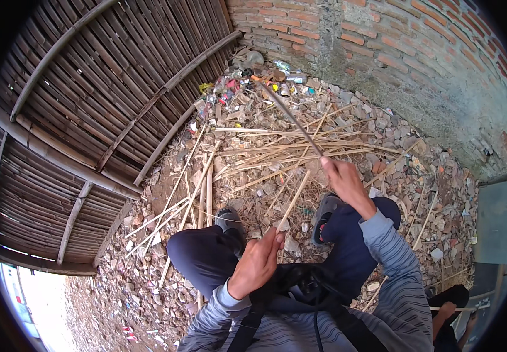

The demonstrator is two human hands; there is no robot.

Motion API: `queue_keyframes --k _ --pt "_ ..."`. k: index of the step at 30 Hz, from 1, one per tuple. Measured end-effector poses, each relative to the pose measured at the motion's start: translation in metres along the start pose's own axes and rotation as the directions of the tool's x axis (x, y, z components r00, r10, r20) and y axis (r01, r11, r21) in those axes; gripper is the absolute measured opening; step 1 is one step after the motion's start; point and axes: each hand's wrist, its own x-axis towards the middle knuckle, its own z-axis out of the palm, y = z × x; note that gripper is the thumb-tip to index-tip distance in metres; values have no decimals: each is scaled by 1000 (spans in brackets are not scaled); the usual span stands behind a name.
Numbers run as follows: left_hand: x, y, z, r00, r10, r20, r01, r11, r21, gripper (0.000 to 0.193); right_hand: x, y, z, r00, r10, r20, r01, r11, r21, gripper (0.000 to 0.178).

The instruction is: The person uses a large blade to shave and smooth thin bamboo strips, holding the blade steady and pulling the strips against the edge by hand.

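My left hand is closed around the lower end of a pale bamboo strip, which points up and away to the right between my knees. My right hand, raised over my right knee, grips a long, narrow dark tool. It looks like a blade seen nearly edge-on, slanting away to the far left, and its grip is hidden in my fist. An orange spot shows at its far end; whether it belongs to the tool I cannot tell. The strip and the tool are apart.
Split bamboo strips lie heaped on rubble ground ahead, with more beside my left foot. Litter gathers in the far corner. A bamboo-slat wall stands left, a brick wall right. Another person's hand holds a thin strip, lower right.
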Motion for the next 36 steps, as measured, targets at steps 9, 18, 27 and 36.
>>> queue_keyframes --k 9,18,27,36 --pt "-4 -10 -44 993 -49 105 63 990 -128 32 -52 -92 -25 974 -48 221 -178 444 878 34" --pt "5 41 -97 984 13 178 -38 990 139 30 -72 -134 -30 979 -148 138 -84 326 942 15" --pt "59 36 -105 954 272 125 -287 950 125 35 -80 -154 -16 989 11 -148 137 318 938 10" --pt "88 34 -40 912 404 -75 -407 859 -311 14 -80 -150 -32 979 -132 -152 201 570 796 16"
